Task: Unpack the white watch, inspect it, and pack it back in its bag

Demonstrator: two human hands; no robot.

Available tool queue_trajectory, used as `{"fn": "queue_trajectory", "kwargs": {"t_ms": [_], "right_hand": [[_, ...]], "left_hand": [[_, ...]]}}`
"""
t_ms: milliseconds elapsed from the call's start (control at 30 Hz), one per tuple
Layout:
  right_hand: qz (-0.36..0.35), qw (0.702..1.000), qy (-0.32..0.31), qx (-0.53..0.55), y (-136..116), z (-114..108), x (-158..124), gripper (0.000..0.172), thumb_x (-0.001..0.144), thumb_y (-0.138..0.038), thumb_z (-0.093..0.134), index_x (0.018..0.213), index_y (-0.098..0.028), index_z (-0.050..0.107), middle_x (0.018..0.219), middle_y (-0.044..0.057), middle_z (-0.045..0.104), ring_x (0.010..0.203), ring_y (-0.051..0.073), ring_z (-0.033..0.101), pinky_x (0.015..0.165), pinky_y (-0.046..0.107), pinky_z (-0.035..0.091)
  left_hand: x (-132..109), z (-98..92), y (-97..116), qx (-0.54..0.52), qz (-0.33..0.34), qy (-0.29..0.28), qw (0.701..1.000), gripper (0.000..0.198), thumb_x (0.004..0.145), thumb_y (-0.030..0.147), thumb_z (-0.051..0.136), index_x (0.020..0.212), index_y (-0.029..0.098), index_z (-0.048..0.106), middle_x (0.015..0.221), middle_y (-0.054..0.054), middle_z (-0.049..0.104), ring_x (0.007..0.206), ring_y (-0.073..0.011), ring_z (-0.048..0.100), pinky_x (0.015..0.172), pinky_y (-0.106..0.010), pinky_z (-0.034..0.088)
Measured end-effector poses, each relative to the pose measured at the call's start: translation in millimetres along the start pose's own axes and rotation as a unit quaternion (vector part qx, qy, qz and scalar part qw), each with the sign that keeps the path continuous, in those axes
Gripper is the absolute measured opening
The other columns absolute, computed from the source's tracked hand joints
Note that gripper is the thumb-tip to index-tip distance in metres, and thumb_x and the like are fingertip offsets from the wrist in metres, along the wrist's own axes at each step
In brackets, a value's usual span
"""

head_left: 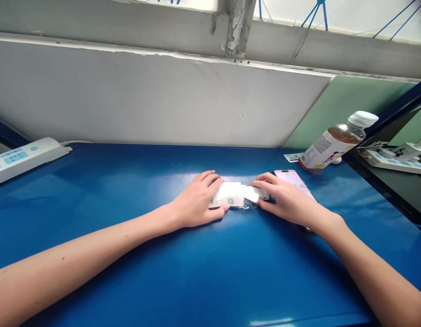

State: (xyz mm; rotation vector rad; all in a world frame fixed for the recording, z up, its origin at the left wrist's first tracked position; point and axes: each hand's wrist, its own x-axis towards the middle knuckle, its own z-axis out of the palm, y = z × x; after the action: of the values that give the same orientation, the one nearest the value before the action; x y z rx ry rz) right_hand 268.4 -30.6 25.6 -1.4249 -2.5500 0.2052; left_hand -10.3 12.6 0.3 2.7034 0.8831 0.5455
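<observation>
A small white box (226, 188) with a printed square code lies on the blue table (183, 272), its end flap (251, 194) open towards the right. My left hand (196, 200) grips the box from the left, thumb on the near edge and fingers over the far edge. At the open end, my right hand (281, 197) pinches a pale piece (263, 194) whose kind I cannot make out. Some clear plastic (249, 204) shows between the two hands. Under my right hand and wrist lies a phone (289, 176) with a lit screen, partly covered.
A tilted-looking bottle (333, 145) with a white cap and amber drink stands at the back right, beside a small card (292, 157). One power strip (33, 154) is at the far left. Another strip (394, 161) with plugs sits beyond the right edge. A wall (162, 95) closes the back.
</observation>
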Motion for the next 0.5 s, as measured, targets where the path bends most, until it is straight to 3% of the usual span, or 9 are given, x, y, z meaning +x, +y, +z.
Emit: {"fn": "queue_trajectory", "kwargs": {"t_ms": [267, 500], "right_hand": [[-0.002, 0.999, -0.025, -0.025, 3.2, -6.1, 0.4, 0.027, 0.096, -0.027, 0.051, 0.121, -0.021, 0.058, 0.123, 0.013, 0.066, 0.103, 0.031, 0.067, 0.078, 0.042, 0.057], [-0.003, 1.0, 0.012, -0.029, 9.1, -16.0, -3.8, 0.035, 0.103, -0.04, 0.041, 0.129, -0.022, 0.055, 0.117, 0.013, 0.067, 0.099, 0.029, 0.068, 0.079, 0.042, 0.055]], "left_hand": [[1.5, -0.5, -0.6, 0.003, -0.002, 0.001, 1.0, 0.052, 0.088, 0.043, 0.062, 0.13, 0.013, 0.053, 0.134, -0.018, 0.057, 0.137, -0.0391, 0.041, 0.111, -0.055, 0.04], [1.8, -0.7, 0.3, 0.001, -0.007, 0.0, 1.0, 0.052, 0.086, 0.042, 0.064, 0.129, 0.016, 0.054, 0.134, -0.016, 0.058, 0.137, -0.0398, 0.041, 0.111, -0.056, 0.04]]}}
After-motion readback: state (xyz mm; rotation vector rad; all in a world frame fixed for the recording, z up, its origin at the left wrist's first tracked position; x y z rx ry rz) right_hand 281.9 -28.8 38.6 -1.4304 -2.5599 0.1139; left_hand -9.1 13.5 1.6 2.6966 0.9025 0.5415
